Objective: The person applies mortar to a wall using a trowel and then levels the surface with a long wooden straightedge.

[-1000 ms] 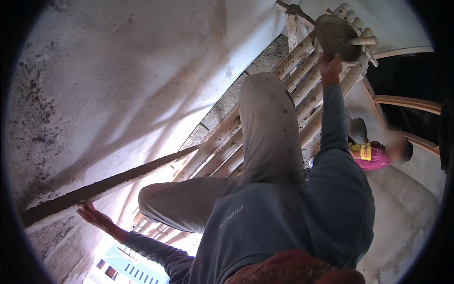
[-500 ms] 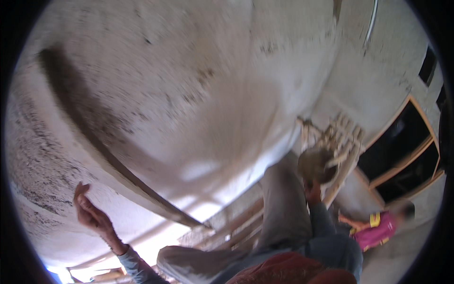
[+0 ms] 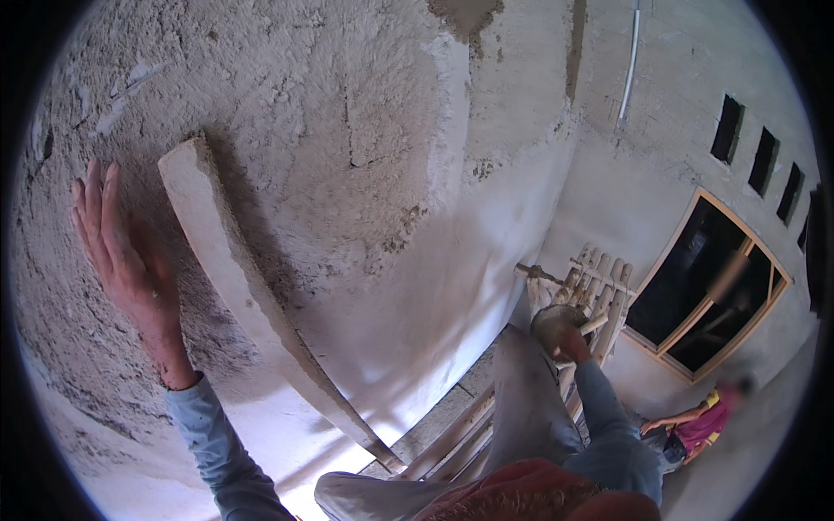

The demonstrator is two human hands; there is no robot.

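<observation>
My left hand (image 3: 117, 252) is open, fingers stretched upward against the rough plastered wall (image 3: 347, 104) at the left. Just right of it a long, pale, rough-edged board (image 3: 239, 269) leans on that wall, apart from my fingers. My right hand (image 3: 572, 346) is closed on a round grey bucket (image 3: 549, 329) low at the right of centre, beside a platform of round poles (image 3: 596, 275); the bucket's inside is hard to make out. My bent legs (image 3: 526, 417) are below, over the poles.
An end wall has a wood-framed window (image 3: 660, 291), narrow dark openings (image 3: 728, 128) and a grey pipe (image 3: 629, 65). A co-worker in a magenta shirt (image 3: 699, 425) is at the lower right beside the platform. A narrow floor strip (image 3: 473, 373) runs along the wall's foot.
The view has swung up toward the wall. My left hand has moved off the board and up, fingers extended. The board now stands steeper in view. My right hand still holds the bucket.
</observation>
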